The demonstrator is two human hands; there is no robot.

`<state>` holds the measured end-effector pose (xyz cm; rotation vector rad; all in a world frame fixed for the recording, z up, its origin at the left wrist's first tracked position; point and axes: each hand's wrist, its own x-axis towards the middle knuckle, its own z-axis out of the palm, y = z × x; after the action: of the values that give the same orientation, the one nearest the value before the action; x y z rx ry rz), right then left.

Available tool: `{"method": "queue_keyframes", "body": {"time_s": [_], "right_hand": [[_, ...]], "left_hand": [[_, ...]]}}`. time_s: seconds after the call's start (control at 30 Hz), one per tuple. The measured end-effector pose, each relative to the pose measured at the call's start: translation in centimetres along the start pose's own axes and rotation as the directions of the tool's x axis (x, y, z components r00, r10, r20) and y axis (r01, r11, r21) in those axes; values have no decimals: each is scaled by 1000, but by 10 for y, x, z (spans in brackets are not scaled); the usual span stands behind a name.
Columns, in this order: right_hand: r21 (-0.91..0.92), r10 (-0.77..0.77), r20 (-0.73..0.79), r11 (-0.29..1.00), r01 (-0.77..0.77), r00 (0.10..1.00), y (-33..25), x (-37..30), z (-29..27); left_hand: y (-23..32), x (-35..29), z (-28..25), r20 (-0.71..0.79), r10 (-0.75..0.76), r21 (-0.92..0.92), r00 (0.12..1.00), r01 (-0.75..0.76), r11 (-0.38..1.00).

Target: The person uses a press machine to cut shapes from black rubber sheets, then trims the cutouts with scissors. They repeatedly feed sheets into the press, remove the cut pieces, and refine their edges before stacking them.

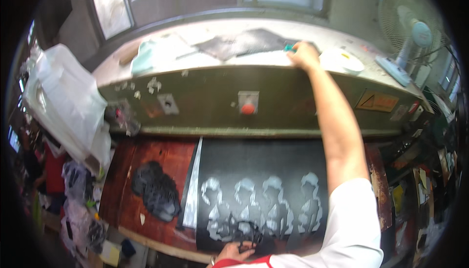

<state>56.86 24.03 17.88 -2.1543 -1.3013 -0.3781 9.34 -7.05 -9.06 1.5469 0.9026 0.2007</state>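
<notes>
My right arm stretches far forward over the green machine beam (205,97). At its end my right hand (305,56) is closed on a small green object (289,48) just above the beam's top; its kind is too small to tell. Low in the view, my left hand (235,253) is closed at a dark looped, openwork piece (246,231), which lies over the near edge of a black sheet (259,158). Several shaped cut-outs in that sheet show a pale layer beneath. Left of it, a pile of black cut pieces (156,189) rests on the red-brown board (166,150).
A red push button (248,109) sits on the beam's front. On its top lie a dark flat sheet (254,43), a pale green cloth (144,56) and a white dish (344,60). A fan (410,26) stands far right; a white plastic-covered stack (66,97) is at left.
</notes>
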Motion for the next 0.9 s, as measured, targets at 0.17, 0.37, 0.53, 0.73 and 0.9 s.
{"method": "queue_keyframes", "body": {"time_s": [0.17,0.37,0.53,0.73,0.9], "right_hand": [[-215,-368,-54,912,349,928,31,26,-38],[846,-51,351,446,-293,935,79,-189,-137],[688,221,677,147,-710,702,83,-455,-91],[613,660,622,-77,-786,420,62,-611,-62],[708,509,192,520,-478,839,51,-627,-66]], "left_hand": [[-19,5,4,-142,177,194,974,-148,970],[-27,11,-1,37,-174,-376,984,175,910],[-22,15,-15,169,-210,-581,963,269,768],[-16,12,-22,260,-126,-652,957,271,708],[-12,10,-19,198,-122,-633,972,222,742]]}}
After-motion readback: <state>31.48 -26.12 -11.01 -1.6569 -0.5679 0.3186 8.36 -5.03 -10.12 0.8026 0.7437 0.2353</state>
